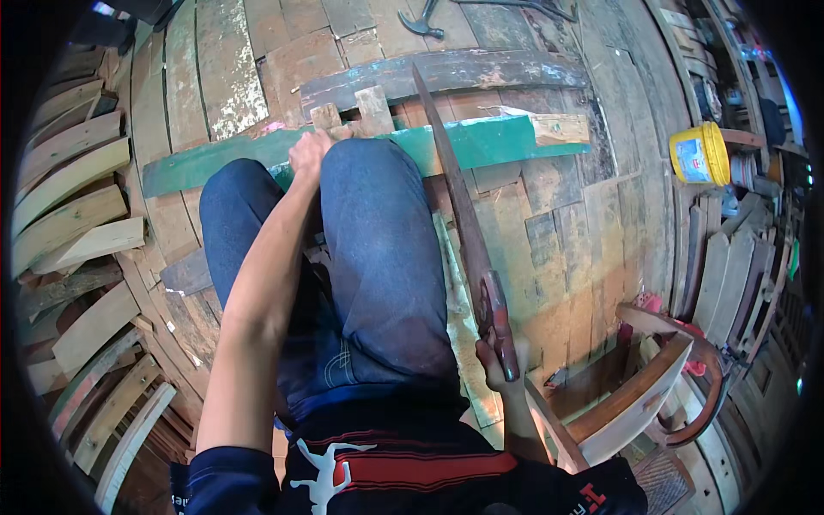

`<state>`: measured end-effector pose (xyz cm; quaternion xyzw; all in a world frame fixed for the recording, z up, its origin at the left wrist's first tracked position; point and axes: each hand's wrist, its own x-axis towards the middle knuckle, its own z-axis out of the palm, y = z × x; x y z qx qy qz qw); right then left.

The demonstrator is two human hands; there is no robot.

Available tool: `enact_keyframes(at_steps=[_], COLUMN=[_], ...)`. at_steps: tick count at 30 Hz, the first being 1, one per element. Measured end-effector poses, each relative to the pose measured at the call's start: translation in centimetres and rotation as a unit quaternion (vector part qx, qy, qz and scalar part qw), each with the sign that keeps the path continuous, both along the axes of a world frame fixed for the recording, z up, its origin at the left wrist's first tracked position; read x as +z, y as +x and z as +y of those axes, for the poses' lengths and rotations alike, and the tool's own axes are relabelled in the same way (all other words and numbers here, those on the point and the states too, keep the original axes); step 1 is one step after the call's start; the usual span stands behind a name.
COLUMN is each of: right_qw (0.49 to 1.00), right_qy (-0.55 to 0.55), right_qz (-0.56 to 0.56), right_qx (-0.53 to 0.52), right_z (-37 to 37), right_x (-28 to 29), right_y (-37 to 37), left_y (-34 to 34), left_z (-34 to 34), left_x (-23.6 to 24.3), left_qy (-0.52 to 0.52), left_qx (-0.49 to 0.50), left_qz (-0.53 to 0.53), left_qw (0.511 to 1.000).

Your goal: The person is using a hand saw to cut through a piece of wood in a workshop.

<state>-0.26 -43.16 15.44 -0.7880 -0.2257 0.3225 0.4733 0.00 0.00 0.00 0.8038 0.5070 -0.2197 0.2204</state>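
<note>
A handsaw [454, 176] with a long dark blade and a worn wooden handle [495, 322] points away from me, right of my knee. My right hand [500, 367] is closed round the handle's near end, low in the view. The blade passes across a green-painted plank [491, 142] lying crosswise in front of my knees; whether its teeth touch the wood I cannot tell. Left of my right knee, my left hand [309, 154] is closed on the plank, its fingertips partly hidden. Just beyond it are small bare wood blocks [373, 110].
Past the green plank lies a dark weathered board [446, 73], with a claw hammer [421, 23] farther off. Wood pieces [86, 189] line the left side. On the right stand a yellow bucket [699, 154] and a small wooden frame with curved parts [631, 386]. The floor [558, 249] is planked.
</note>
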Motion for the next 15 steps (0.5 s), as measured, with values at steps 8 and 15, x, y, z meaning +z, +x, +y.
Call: enact_keyframes(at_steps=[8,15], right_qw=[0.989,0.999], right_qy=[0.13,0.0], right_qz=[-0.021,0.023], right_qx=[-0.065,-0.046], right_z=[13.6,-0.6], right_x=[-6.2,0.8], right_y=[7.3,-0.4], left_y=[0.0,-1.7], left_z=[0.2,0.7], left_x=[1.2,0.8], left_qy=[0.031,0.042], left_qx=[-0.036,-0.008], left_qz=[-0.016,0.018], left_qw=[0.999,0.999])
